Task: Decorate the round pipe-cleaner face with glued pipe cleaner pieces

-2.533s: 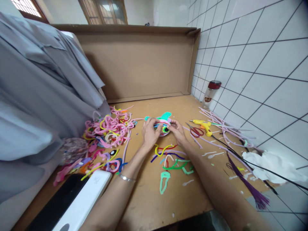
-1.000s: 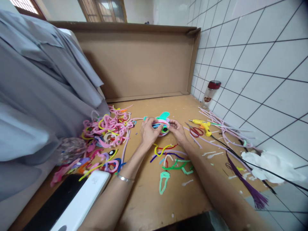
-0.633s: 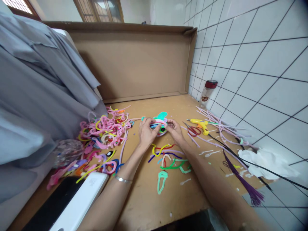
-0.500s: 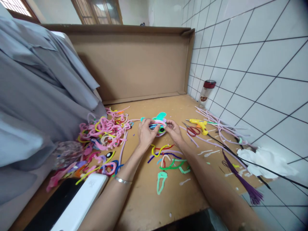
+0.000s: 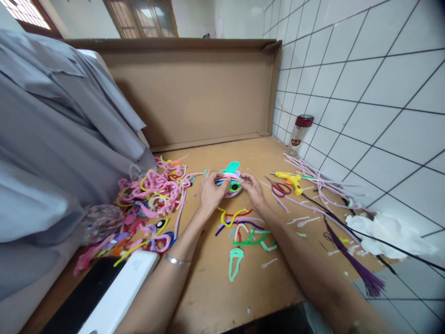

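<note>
A colourful fish-like figure of fuzzy stems point(image 5: 232, 184), with a green fin on top and a green-and-black eye, is held between both hands over the middle of the table. My left hand point(image 5: 211, 190) has its thumb and fingers closed on the figure's left side. On its right edge, my right hand point(image 5: 253, 189) pinches it between thumb and fingers. Below the hands lie bent yellow, blue, red and green stems point(image 5: 248, 239) and a light green loop shape point(image 5: 235, 263).
A tangled pink heap point(image 5: 156, 188) lies left, near a white box-like item point(image 5: 121, 290). Right are scissors point(image 5: 281, 188), a yellow glue gun point(image 5: 290, 180), a jar point(image 5: 299, 134), white tissue point(image 5: 385, 234) and a purple tassel point(image 5: 358, 266). Cardboard point(image 5: 194, 93) stands behind.
The fingers have shifted slightly on the figure, and its black-and-green eye shows more fully. The camera view has moved a little; both hands still hold the figure.
</note>
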The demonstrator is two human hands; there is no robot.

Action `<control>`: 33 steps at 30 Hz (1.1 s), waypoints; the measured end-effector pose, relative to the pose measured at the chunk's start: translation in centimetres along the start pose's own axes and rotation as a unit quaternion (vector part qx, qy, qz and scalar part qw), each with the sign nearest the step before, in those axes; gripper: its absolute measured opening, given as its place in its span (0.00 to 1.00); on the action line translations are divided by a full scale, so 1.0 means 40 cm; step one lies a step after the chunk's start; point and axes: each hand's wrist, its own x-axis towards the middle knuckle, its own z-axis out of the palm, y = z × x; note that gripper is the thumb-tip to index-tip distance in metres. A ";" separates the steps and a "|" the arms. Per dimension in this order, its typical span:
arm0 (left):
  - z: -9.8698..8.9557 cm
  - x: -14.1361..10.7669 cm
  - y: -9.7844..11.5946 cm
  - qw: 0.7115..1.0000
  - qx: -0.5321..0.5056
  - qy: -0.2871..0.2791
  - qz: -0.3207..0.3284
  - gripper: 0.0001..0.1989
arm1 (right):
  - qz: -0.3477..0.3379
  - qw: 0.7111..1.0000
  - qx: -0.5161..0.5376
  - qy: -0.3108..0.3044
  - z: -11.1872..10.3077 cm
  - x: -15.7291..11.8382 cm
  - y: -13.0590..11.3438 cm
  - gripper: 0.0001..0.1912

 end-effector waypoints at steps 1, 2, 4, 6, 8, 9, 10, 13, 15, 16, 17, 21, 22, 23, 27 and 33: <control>-0.003 0.001 0.001 1.000 -0.005 -0.004 -0.001 0.13 | 0.000 1.000 0.000 0.001 0.000 0.000 0.000 0.17; -0.006 0.002 0.002 1.000 -0.008 -0.009 -0.004 0.13 | 0.000 1.000 -0.001 0.002 0.000 0.001 0.001 0.17; -0.013 0.004 0.005 1.000 -0.012 -0.021 -0.012 0.14 | -0.001 1.000 -0.004 0.005 -0.001 0.001 0.002 0.17; -0.019 0.005 0.009 0.999 -0.011 -0.028 -0.022 0.14 | -0.002 1.000 -0.009 0.008 -0.002 0.002 0.003 0.17; -0.024 0.005 0.012 0.999 -0.006 -0.029 -0.025 0.14 | -0.002 1.000 -0.012 0.011 -0.003 0.003 0.003 0.17; -0.025 0.004 0.013 0.999 -0.003 -0.029 -0.023 0.14 | -0.002 1.000 -0.012 0.012 -0.004 0.003 0.002 0.17; -0.026 0.004 0.014 0.999 0.003 -0.028 -0.018 0.14 | -0.003 1.000 -0.012 0.012 -0.005 0.003 0.002 0.17; -0.025 0.001 0.014 0.999 0.024 -0.022 0.008 0.13 | -0.011 1.000 -0.018 0.004 -0.008 0.003 0.002 0.18; -0.023 0.000 0.014 0.999 0.041 -0.010 0.029 0.13 | -0.015 1.000 -0.025 -0.002 -0.010 0.004 0.004 0.18; -0.022 -0.001 0.014 0.998 0.046 -0.004 0.040 0.13 | -0.016 0.999 -0.028 -0.004 -0.011 0.005 0.005 0.18; -0.022 -0.001 0.014 0.997 0.048 0.000 0.053 0.12 | -0.015 0.999 -0.029 -0.007 -0.012 0.006 0.007 0.18; -0.027 0.002 0.008 0.989 0.027 -0.041 0.140 0.09 | -0.014 1.000 -0.024 -0.011 -0.012 0.008 0.013 0.19; -0.029 0.004 0.005 0.984 0.025 -0.058 0.164 0.09 | -0.014 1.000 -0.022 -0.008 -0.012 0.009 0.015 0.19; -0.031 0.006 0.001 0.980 0.026 -0.073 0.181 0.09 | -0.015 1.000 -0.021 -0.005 -0.011 0.010 0.017 0.18; -0.035 0.010 -0.008 0.977 0.038 -0.090 0.192 0.07 | -0.016 1.000 -0.018 -0.001 -0.010 0.012 0.026 0.19; -0.027 0.004 -0.004 0.980 0.069 -0.096 0.160 0.06 | -0.015 0.999 -0.028 -0.011 -0.012 0.012 0.026 0.20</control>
